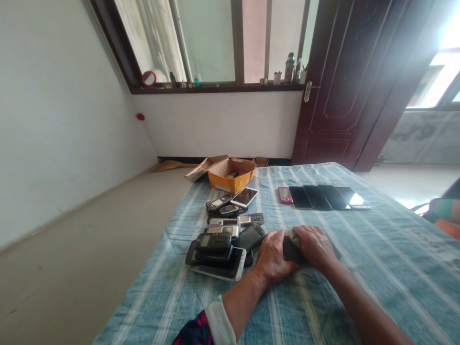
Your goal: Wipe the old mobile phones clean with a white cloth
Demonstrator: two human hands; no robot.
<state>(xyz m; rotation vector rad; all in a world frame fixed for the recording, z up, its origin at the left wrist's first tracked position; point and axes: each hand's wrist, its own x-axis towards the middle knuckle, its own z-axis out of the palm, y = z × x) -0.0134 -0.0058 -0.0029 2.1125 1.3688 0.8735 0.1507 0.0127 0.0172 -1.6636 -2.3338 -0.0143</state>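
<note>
My left hand (275,258) is closed around the left edge of a dark phone (290,250) near the front middle of the table. Over the same phone, my right hand (316,245) is curled around a small greyish cloth (293,236), pressed to its surface. The fingers hide much of both. Just left of my left hand lies a dark touchscreen phone (250,235). Beside it is a loose pile with a black keypad phone (213,241) on top of a white-edged smartphone (235,266), and a white phone (245,197) further back.
An open orange cardboard box (230,182) stands at the table's far left corner with something dark inside. Far right, a pink phone (285,195) begins a row of several overlapping dark phones (316,197). A striped blue cloth (377,268) covers the table. A brown door (345,86) stands behind.
</note>
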